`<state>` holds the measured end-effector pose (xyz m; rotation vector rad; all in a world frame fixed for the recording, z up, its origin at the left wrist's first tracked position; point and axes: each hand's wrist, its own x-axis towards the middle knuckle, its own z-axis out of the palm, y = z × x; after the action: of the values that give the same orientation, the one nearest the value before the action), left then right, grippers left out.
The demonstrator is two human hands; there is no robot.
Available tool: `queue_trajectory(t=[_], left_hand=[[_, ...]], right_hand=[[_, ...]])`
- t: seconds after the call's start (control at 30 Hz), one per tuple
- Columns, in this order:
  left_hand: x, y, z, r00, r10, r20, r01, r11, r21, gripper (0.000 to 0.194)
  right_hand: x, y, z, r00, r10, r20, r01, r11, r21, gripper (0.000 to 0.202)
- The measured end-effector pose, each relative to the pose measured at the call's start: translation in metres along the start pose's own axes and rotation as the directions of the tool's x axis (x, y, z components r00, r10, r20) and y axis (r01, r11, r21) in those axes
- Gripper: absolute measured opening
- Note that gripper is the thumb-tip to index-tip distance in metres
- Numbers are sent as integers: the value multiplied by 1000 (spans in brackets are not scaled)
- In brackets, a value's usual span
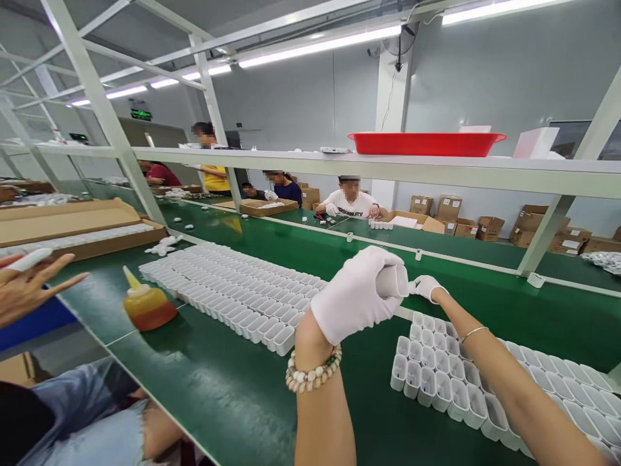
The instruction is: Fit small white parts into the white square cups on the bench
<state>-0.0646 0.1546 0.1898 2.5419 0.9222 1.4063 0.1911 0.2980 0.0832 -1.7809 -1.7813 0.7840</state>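
My left hand, in a white glove with a beaded bracelet at the wrist, is wrapped around a small white plastic case held up over the table. The case lies tilted on its side, its open end turned to the right. My right hand, also gloved, has its fingers drawn together close to that open end; whatever they pinch is too small to make out. Below the right forearm stand rows of white open-topped cases. Left of my left hand is a larger block of similar cases.
A squeeze bottle with orange contents stands on the green table. At far left, a co-worker's hand holds a white piece near a cardboard box. A red tray sits on the overhead shelf. Other people work across the belt.
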Motion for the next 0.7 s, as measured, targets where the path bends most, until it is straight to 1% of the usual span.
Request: queue_trajectory(t=[0.1, 0.17, 0.2, 0.23, 0.3, 0.37, 0.4, 0.47, 0.53, 0.6, 0.63, 0.7], left_hand=[[0, 12, 0, 999, 52, 10, -52, 999, 5, 27], [1, 20, 0, 995, 92, 24, -92, 996, -10, 23], [1, 24, 1, 993, 113, 33, -113, 993, -22, 22], [3, 28, 1, 990, 134, 41, -133, 991, -34, 21], [6, 36, 3, 977, 207, 54, -203, 977, -66, 23], [9, 46, 6, 948, 311, 69, -304, 948, -97, 29], [11, 52, 7, 928, 363, 82, -354, 929, -108, 33], [13, 64, 10, 886, 449, 114, -436, 891, -125, 40], [13, 75, 13, 852, 505, 142, -488, 862, -134, 47], [12, 84, 16, 824, 545, 153, -530, 838, -127, 54], [10, 87, 17, 821, 551, 154, -540, 835, -107, 57], [7, 91, 20, 832, 535, 145, -535, 844, -43, 59]], right_hand=[[-17, -14, -12, 998, -58, -29, 62, 991, 122, 26], [-39, -21, -23, 992, -115, -52, 124, 967, 221, 28], [-56, -25, -30, 987, -146, -68, 160, 949, 270, 32], [-75, -28, -37, 980, -177, -87, 196, 929, 314, 39], [-123, -36, -51, 963, -231, -137, 266, 887, 377, 52], [-178, -43, -60, 939, -277, -204, 339, 850, 403, 59], [-204, -47, -62, 907, -307, -289, 404, 829, 386, 57], [-248, -52, -63, 828, -343, -444, 491, 826, 277, 52], [-278, -55, -59, 751, -376, -542, 526, 837, 148, 42], [-292, -58, -56, 693, -418, -587, 546, 836, 50, 33], [-295, -59, -55, 678, -437, -591, 554, 832, 21, 30], [-297, -61, -55, 666, -470, -579, 575, 818, -4, 27]])
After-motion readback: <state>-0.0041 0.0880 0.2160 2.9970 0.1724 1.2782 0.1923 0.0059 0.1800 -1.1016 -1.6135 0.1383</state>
